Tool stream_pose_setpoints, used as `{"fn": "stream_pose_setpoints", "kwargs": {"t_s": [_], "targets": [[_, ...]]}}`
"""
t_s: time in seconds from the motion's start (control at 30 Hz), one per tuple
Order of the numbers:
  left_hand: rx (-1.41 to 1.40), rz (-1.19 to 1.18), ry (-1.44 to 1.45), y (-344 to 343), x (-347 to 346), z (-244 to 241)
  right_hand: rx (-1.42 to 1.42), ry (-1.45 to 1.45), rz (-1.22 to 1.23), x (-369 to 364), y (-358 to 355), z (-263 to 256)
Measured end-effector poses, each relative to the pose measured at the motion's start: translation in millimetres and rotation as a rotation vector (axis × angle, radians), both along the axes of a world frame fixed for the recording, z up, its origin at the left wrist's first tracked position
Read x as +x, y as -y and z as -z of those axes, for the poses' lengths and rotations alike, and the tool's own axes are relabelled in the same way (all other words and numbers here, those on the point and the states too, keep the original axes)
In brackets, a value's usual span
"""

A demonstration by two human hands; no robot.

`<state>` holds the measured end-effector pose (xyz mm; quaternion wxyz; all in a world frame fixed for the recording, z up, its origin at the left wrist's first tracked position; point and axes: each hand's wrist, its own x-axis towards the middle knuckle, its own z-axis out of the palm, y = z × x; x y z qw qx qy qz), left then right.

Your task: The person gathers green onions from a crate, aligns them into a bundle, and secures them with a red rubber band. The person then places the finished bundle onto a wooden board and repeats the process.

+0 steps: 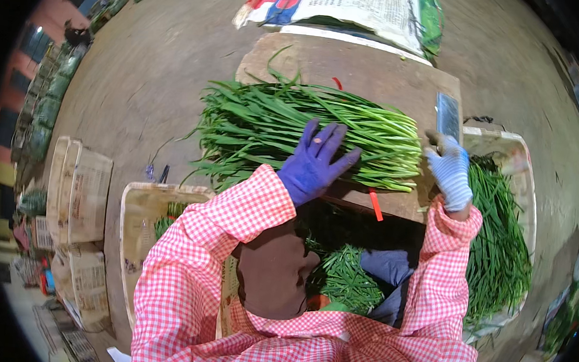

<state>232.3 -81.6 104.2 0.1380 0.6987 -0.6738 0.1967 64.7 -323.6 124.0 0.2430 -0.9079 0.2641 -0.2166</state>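
Note:
A large bundle of garlic chives lies across a wooden board, leaves to the left and pale stem ends to the right. My left hand, in a purple glove, rests on top of the bundle with its fingers spread. A red strip sticks out from under the bundle on the near side, and another red tip shows behind it. To the right of the stem ends, my right hand, in a blue and white striped glove, grips a broad-bladed knife. Its handle is hidden in the glove.
At my right stands a white plastic crate full of chives. Another crate is at my left, near stacked crates. Chive trimmings lie below the board. Printed sacks lie beyond its far edge.

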Motion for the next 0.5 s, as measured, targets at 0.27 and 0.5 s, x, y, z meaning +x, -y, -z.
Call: {"fn": "stream_pose_setpoints", "kwargs": {"t_s": [0.27, 0.5], "targets": [[-0.011, -0.012, 0.002, -12.6, -11.1, 4.1, -0.048, 0.056, -0.025, -30.1, -7.9, -3.7], [-0.003, -0.003, -0.026, -16.8, -22.6, -8.4, 0.171, 0.136, 0.083, -70.8, -31.3, -21.8]]}}
